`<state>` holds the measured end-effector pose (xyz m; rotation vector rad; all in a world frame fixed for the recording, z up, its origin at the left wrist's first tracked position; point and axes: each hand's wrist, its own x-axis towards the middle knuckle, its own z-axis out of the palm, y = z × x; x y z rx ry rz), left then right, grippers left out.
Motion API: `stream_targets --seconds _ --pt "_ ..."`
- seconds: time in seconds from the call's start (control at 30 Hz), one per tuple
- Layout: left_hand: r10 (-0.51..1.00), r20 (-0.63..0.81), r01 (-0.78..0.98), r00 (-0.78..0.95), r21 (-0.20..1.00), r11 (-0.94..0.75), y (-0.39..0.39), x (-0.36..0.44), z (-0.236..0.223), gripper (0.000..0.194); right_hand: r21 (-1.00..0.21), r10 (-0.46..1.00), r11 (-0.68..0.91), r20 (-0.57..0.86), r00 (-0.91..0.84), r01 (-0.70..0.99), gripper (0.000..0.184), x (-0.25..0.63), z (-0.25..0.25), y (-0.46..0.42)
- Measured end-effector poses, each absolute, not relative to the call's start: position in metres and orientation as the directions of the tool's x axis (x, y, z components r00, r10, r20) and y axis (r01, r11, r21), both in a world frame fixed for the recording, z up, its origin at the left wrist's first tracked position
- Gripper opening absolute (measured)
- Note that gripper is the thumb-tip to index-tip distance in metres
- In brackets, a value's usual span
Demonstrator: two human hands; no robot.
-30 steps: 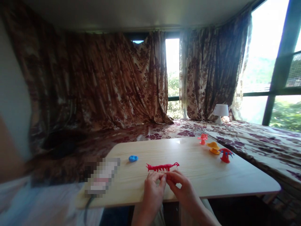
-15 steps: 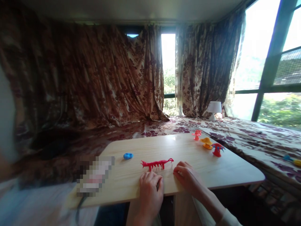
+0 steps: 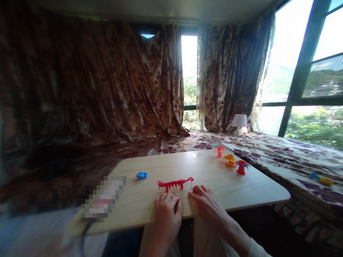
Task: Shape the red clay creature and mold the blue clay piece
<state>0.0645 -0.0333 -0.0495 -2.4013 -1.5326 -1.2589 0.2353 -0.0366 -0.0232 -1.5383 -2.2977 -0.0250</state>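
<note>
A long, thin red animal figure (image 3: 174,184) with several legs and a looped tail stands on the pale wooden table (image 3: 128,207); it looks like modelling clay. Just in front of its legs, at the table's near edge, rests my left hand (image 3: 168,210), its fingers curled and its thumb close to the forefinger. My right hand (image 3: 205,201) lies to the right, below the tail, with bent fingers pressed together and tips near the tabletop. Neither hand visibly grips the figure. What may be under the fingers of either hand is hidden.
A blue lump (image 3: 142,175) lies left of the red figure. At the right back stand a pink figure (image 3: 219,151), a yellow one (image 3: 229,160) and a red-and-blue one (image 3: 242,167). A blurred-out object (image 3: 104,200) with a black cable lies at the left edge.
My right hand has shifted a little left, nearer my left hand and under the figure's tail. The camera view has turned slightly right. The red figure stays in place.
</note>
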Motion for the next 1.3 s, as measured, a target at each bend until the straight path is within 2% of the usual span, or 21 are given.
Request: stream_targets --seconds 0.13,0.33,0.57,0.73,0.87,1.1,1.3 --pt "0.745 0.639 0.771 0.193 0.371 -0.518 -0.034 0.065 -0.048 0.019 -0.152 0.900 0.387 0.278 -0.336 0.910 0.039 0.236 -0.023 -0.038" --pt "0.743 0.640 0.769 0.195 0.370 -0.521 -0.033 0.065 -0.049 0.019 -0.168 0.876 0.439 0.301 -0.378 0.883 0.044 0.237 -0.027 -0.041" --pt "0.735 0.653 0.772 0.182 0.368 -0.518 -0.033 0.063 -0.050 0.019 -0.157 0.890 0.410 0.284 -0.357 0.898 0.042 0.236 -0.027 -0.041" --pt "0.727 0.664 0.769 0.173 0.370 -0.521 -0.034 0.065 -0.050 0.019 -0.152 0.858 0.469 0.315 -0.407 0.870 0.045 0.235 -0.030 -0.046" --pt "0.720 0.675 0.767 0.162 0.373 -0.522 -0.034 0.064 -0.050 0.019 -0.152 0.882 0.429 0.281 -0.377 0.890 0.039 0.234 -0.028 -0.041" --pt "0.732 0.663 0.767 0.158 0.384 -0.514 -0.033 0.065 -0.048 0.019 -0.195 0.876 0.447 0.290 -0.384 0.873 0.046 0.235 -0.031 -0.054" --pt "0.730 0.666 0.768 0.153 0.385 -0.512 -0.034 0.064 -0.050 0.020 -0.163 0.912 0.375 0.243 -0.332 0.912 0.041 0.238 -0.024 -0.046"
